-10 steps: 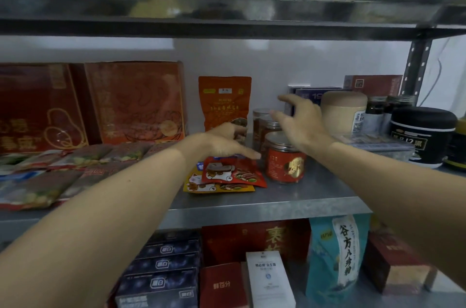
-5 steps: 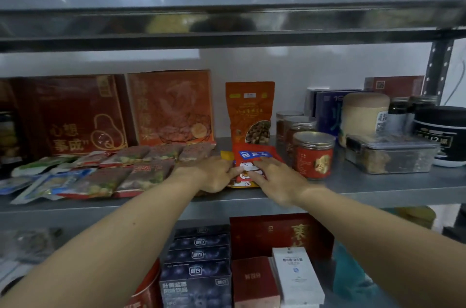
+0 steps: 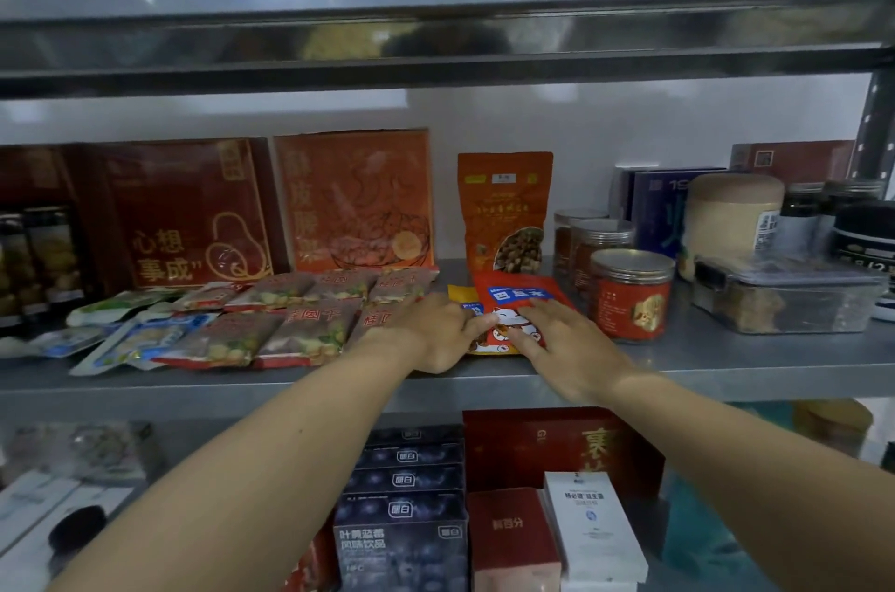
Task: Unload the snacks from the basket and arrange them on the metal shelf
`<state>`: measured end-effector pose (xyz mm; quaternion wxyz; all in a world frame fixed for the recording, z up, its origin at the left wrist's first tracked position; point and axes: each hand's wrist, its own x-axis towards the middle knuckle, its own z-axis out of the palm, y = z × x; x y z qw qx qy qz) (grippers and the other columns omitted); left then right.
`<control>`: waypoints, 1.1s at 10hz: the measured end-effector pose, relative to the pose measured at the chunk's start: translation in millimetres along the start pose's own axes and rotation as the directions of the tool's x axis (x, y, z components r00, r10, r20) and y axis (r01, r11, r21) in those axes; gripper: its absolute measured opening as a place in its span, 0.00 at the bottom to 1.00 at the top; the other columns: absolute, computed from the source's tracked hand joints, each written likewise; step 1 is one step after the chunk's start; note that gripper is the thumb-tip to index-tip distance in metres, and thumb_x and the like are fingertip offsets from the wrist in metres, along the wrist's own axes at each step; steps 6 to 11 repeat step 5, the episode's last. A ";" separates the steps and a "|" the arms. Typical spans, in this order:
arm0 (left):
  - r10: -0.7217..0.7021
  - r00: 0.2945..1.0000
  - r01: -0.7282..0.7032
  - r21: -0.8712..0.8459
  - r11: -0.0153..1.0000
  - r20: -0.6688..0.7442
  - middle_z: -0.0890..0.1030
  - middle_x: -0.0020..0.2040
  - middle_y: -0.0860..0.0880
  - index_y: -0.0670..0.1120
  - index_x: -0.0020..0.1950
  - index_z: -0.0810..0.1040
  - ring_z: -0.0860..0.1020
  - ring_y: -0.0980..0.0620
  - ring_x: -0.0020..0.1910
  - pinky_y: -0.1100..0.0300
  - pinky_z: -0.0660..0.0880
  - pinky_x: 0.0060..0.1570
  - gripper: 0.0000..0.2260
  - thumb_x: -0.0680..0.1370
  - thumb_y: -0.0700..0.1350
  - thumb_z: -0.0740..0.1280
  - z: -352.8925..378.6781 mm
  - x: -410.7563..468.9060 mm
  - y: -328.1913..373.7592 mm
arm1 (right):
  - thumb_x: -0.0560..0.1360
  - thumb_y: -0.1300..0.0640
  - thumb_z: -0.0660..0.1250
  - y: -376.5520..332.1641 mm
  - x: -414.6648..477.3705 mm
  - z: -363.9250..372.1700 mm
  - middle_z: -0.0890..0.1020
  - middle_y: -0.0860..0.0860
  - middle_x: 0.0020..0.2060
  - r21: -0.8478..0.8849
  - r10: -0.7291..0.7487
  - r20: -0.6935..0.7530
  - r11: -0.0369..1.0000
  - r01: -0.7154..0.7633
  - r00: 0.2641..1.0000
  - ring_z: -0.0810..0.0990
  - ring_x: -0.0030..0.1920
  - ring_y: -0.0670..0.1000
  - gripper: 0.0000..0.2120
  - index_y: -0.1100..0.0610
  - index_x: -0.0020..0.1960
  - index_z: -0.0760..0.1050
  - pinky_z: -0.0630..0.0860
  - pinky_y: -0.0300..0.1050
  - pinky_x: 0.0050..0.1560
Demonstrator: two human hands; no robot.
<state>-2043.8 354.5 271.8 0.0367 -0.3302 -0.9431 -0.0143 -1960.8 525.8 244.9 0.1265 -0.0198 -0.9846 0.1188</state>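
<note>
A red snack packet with a blue label and a cat picture lies flat on the metal shelf, on top of a yellow packet. My left hand rests on the packets' left edge, fingers curled against them. My right hand presses flat on the red packet's right side, fingers spread. Neither hand lifts anything. The basket is not in view.
Left of the packets lie several flat reddish snack bags. Behind stand two red boxes and an orange pouch. Right are red-labelled jars, a clear lidded box and tins. Boxes fill the shelf below.
Both hands came down from the back of the shelf onto the red and yellow packets. The packets now lie squarer and nearer the front edge. The view has tilted slightly upward.
</note>
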 end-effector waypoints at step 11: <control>-0.146 0.981 0.147 0.002 0.989 -0.128 0.73 0.69 0.43 0.45 0.46 0.77 0.70 0.41 0.67 0.46 0.65 0.63 0.26 0.82 0.63 0.49 -34.4 -69.8 -6.5 | 0.79 0.48 0.65 -64.9 -32.9 -36.4 0.71 0.51 0.71 0.289 -0.152 -0.404 0.915 0.283 0.902 0.68 0.72 0.53 0.27 0.52 0.75 0.64 0.67 0.50 0.70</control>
